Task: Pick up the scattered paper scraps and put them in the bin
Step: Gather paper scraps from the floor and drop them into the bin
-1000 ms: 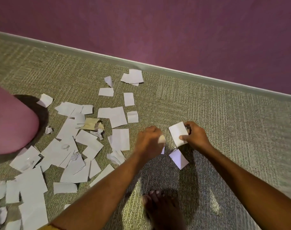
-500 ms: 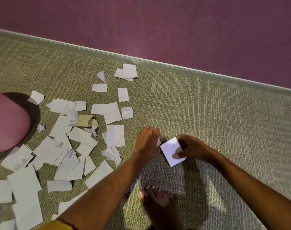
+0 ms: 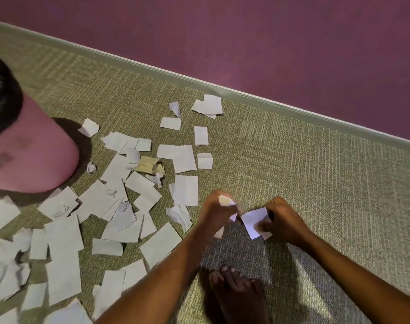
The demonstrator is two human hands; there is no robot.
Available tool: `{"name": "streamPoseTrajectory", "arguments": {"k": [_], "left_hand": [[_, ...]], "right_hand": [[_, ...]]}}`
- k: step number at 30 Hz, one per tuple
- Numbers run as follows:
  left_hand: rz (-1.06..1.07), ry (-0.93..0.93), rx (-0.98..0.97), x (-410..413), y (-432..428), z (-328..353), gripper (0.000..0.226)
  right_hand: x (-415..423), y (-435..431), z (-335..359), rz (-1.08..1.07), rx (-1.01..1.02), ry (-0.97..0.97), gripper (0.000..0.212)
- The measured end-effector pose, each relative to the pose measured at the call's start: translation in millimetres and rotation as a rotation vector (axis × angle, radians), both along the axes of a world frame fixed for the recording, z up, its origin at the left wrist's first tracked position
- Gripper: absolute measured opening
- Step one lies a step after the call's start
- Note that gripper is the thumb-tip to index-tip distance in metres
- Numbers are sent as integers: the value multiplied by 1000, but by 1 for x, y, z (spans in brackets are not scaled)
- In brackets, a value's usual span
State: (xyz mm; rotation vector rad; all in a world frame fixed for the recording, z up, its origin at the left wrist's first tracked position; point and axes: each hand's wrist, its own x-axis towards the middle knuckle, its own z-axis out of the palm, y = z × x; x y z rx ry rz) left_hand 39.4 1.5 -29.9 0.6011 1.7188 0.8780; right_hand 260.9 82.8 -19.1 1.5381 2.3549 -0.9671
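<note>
Several white paper scraps [image 3: 138,202] lie scattered over the olive carpet, mostly left of my hands. My left hand [image 3: 216,212] is curled round a few small scraps [image 3: 226,200], which poke out above and below its fingers. Just to its right, my right hand [image 3: 280,220] pinches a white square scrap [image 3: 254,218] between thumb and fingers, close above the carpet. The two hands almost touch. A pink bin [image 3: 33,157] with a black liner stands at the far left edge, partly cut off.
A tan crumpled scrap [image 3: 149,165] lies among the white ones. My bare foot [image 3: 236,293] stands on the carpet below my hands. A purple wall [image 3: 292,43] with a grey skirting board [image 3: 246,95] runs across the back. Carpet right of my hands is bare.
My right hand has lifted the square scrap it pinched on the carpet and brought it toward my left hand. The view shifted, so the bin's black liner now shows.
</note>
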Motion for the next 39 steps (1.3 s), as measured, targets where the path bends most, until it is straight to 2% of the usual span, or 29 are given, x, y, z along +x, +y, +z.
{"name": "streamPoseTrajectory", "arguments": {"k": [3,5,8,12,14,16,19,24,26,28,31,34,39], "left_hand": [[217,-270,0,-10,-2,10,13],[356,-344,4,-18,0,21,15],[582,-509,-2,-35,10,35,34],[693,-791,203,-62,23,64,58],[724,-886,317,-80,26,87,58],[746,-899,404,-99,22,114,54],[781,-817,494,-140,9,147,53],[827,-670,692,-230,-21,214,57],[829,-656,740,-265,-37,242,62],[858,-670,779,-296,-54,265,77],[918,-738,853,-337,-80,286,93],[1079,-801,869,-370,-102,296,96],[1279,-785,805,-387,-125,304,101]], "right_hand": [[-16,12,9,-184,-135,100,44],[-34,18,24,-355,-279,276,36],[-74,22,62,-513,-449,547,41],[-142,22,110,-515,-725,832,41],[-177,21,124,-480,-788,888,36],[-213,19,138,-435,-814,917,39],[-269,16,162,-324,-814,919,43],[-372,-2,222,-144,-832,947,34],[-412,-13,244,-97,-872,949,26],[-448,-27,263,-63,-935,926,21],[-492,-50,283,-45,-1046,918,32],[-520,-66,294,-50,-1164,917,43],[-548,-77,293,-176,-1323,923,71]]}}
